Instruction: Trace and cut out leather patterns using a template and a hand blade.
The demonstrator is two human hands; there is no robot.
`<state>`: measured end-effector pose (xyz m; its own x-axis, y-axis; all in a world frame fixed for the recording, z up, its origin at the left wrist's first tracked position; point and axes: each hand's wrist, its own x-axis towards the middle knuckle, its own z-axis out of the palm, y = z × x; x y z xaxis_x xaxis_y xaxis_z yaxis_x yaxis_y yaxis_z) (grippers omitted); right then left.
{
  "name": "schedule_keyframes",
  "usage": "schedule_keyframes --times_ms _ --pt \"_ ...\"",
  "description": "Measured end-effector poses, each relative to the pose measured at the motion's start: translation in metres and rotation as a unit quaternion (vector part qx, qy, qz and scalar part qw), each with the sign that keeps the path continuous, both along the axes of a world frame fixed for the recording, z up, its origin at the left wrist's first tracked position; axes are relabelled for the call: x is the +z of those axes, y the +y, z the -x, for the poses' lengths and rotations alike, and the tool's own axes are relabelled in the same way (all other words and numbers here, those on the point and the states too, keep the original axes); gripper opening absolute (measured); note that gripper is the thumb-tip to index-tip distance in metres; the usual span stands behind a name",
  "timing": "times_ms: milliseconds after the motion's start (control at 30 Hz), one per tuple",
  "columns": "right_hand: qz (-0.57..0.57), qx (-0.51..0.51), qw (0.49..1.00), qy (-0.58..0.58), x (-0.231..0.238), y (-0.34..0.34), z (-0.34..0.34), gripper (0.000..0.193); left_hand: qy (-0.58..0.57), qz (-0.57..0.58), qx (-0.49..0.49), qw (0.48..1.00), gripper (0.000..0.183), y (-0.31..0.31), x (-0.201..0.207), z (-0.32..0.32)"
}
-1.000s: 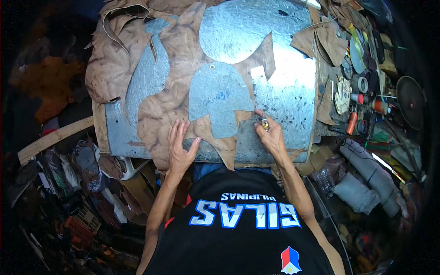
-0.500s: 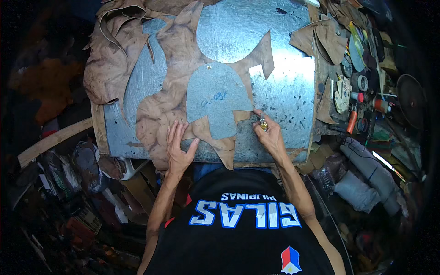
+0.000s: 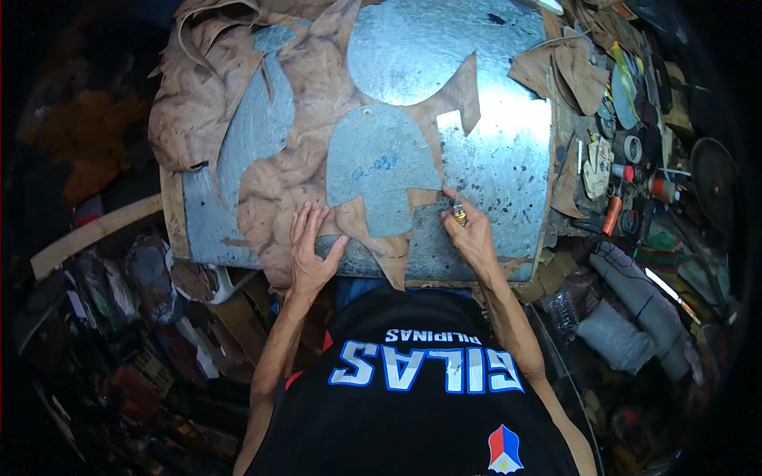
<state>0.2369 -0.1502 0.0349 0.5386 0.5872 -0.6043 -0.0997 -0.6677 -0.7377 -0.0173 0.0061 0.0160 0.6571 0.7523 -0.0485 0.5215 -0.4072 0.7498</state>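
Observation:
A grey sheet template (image 3: pixel 379 147) with a rounded top and a narrower tab at the bottom lies flat on a brown leather hide (image 3: pixel 270 190). My left hand (image 3: pixel 311 258) rests on the hide at the template's lower left, fingers stretched and thumb apart. My right hand (image 3: pixel 470 238) is closed around a small brass-and-silver tool (image 3: pixel 459 212); its working end is too small to make out. The right index fingertip is beside the template's right corner. Curved cut-outs in the hide bare the metal-topped table (image 3: pixel 500 174).
Leather offcuts (image 3: pixel 567 79) lie at the table's upper right. Along the right side are a tape roll (image 3: pixel 633 148), an orange-handled tool (image 3: pixel 612 214) and a thread spool (image 3: pixel 662 189). Bubble-wrapped rolls (image 3: pixel 615 333) lie at lower right. A curved wooden strip (image 3: pixel 95 234) juts out at left.
The table, hide and template have shifted slightly in view. Both hands keep nearly the same places, the right one still closed on the tool by the template's right corner.

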Motion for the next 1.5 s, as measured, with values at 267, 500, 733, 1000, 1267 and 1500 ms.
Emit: schedule_keyframes --times_ms 267,500,733,1000,1267,1500 --pt "0.008 -0.026 1.000 -0.001 0.001 -0.007 -0.001 0.043 -0.011 0.018 -0.017 1.000 0.060 0.000 -0.002 -0.005" --pt "0.017 0.010 1.000 -0.013 0.007 0.005 0.001 0.043 -0.008 -0.019 -0.023 1.000 0.058 0.004 -0.004 -0.002" --pt "0.009 -0.001 1.000 0.002 0.005 0.002 0.002 0.046 -0.026 -0.014 -0.023 0.999 0.059 0.003 -0.009 -0.001" --pt "-0.012 0.014 1.000 -0.025 -0.005 -0.005 0.001 0.048 -0.011 -0.030 -0.036 0.999 0.059 0.003 -0.002 -0.003" --pt "-0.004 0.031 0.998 -0.056 0.003 -0.002 0.001 0.047 -0.006 0.002 -0.011 1.000 0.058 0.001 -0.002 -0.007" --pt "0.003 0.041 0.997 -0.066 0.000 -0.003 0.001 0.048 -0.012 0.008 -0.008 1.000 0.057 0.001 -0.006 -0.004"
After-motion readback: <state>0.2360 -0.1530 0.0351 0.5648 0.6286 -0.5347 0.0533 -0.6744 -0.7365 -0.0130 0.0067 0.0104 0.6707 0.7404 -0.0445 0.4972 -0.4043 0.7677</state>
